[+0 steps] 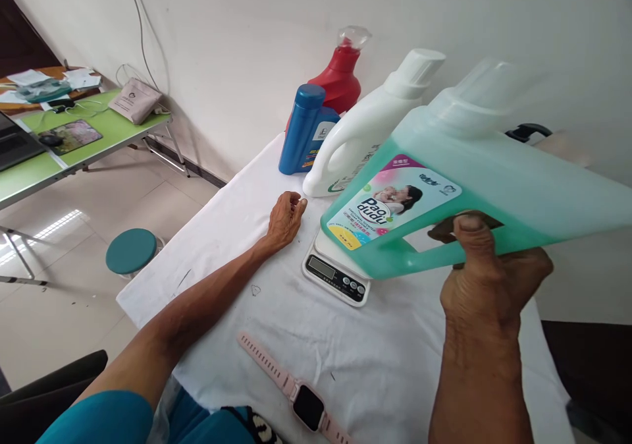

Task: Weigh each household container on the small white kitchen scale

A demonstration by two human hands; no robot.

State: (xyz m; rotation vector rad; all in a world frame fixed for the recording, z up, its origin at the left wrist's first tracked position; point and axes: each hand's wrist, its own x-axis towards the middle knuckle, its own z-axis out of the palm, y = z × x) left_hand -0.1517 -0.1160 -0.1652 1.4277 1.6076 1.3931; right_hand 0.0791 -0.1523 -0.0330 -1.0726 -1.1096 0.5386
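Note:
My right hand (488, 276) grips the handle of a large green detergent jug (498, 180) with a white cap, held tilted just above a small white kitchen scale (336, 276). My left hand (285, 219) rests on the white tablecloth, fingers curled with nothing in them, just left of the scale and close to a white detergent bottle (365, 131). Behind that bottle stand a blue bottle (305, 128) and a red bottle (340, 78) with a clear cap.
A pink smartwatch (296, 391) lies on the white-covered table (232, 233) near its front edge. A teal round stool (131, 251) stands on the floor at left. A green folding table (93, 134) with a pouch and papers stands at the far left. Wall runs behind.

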